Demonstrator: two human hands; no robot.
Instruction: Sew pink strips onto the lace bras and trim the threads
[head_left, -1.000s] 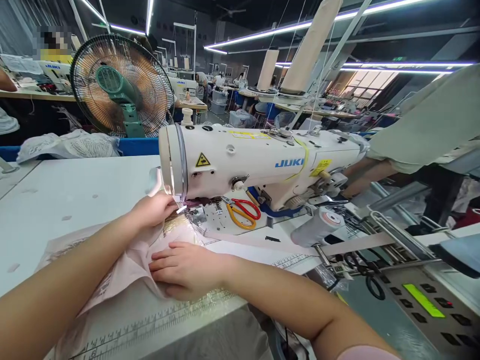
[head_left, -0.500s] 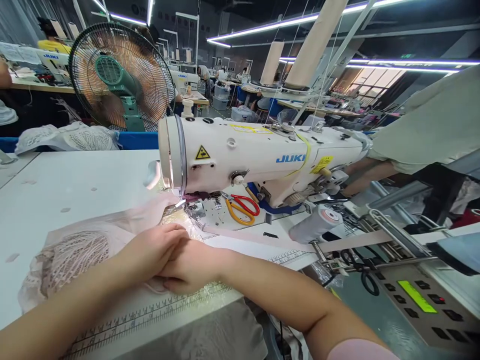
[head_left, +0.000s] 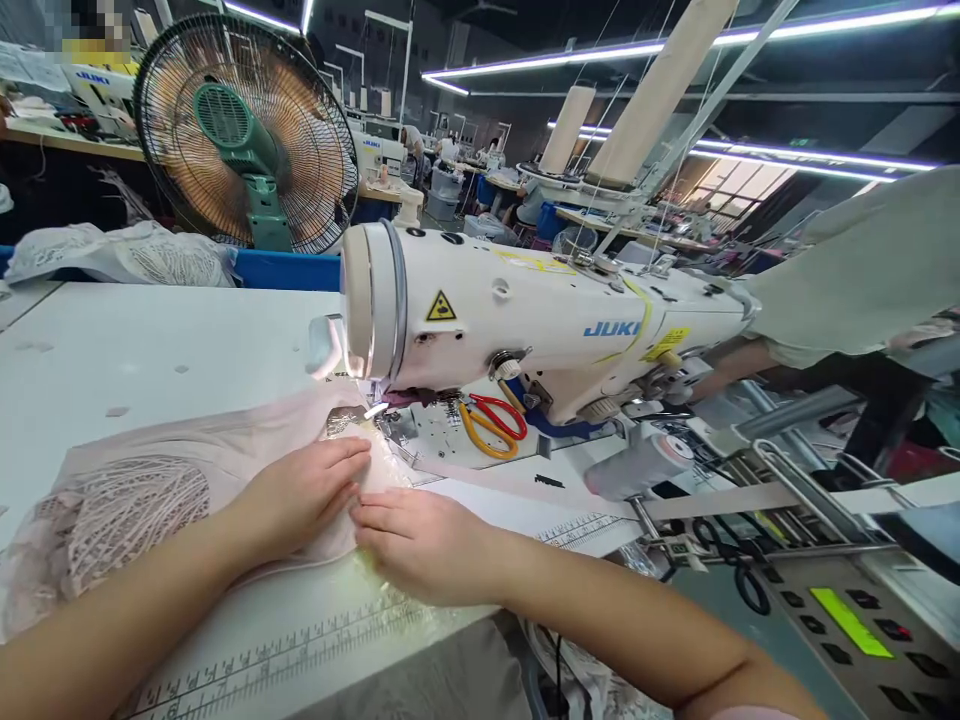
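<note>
A pale pink, sheer fabric piece [head_left: 247,440] with a lace panel [head_left: 139,505] lies on the white sewing table, running up to the needle area of the JUKI sewing machine [head_left: 469,315]. My left hand [head_left: 307,495] rests over the fabric, fingers closed on it just in front of the needle area. Close to its right, my right hand [head_left: 424,545] has its fingers closed at the fabric's near right edge; its thumb is hidden. Between the hands and the machine shows a shiny, clear-taped patch [head_left: 382,455]. The machine head covers the needle.
Scissors [head_left: 493,428] with red and orange handles lie under the machine arm. A thread cone [head_left: 645,465] and a control panel [head_left: 840,620] are at right. A large fan [head_left: 247,140] stands behind, near white lace fabric [head_left: 124,255]. Another person's sleeve [head_left: 862,270] is at far right.
My hands, overlapped before, are now apart side by side, the right one shifted to the right. The fabric lies flatter beneath the left hand. The view has shifted slightly.
</note>
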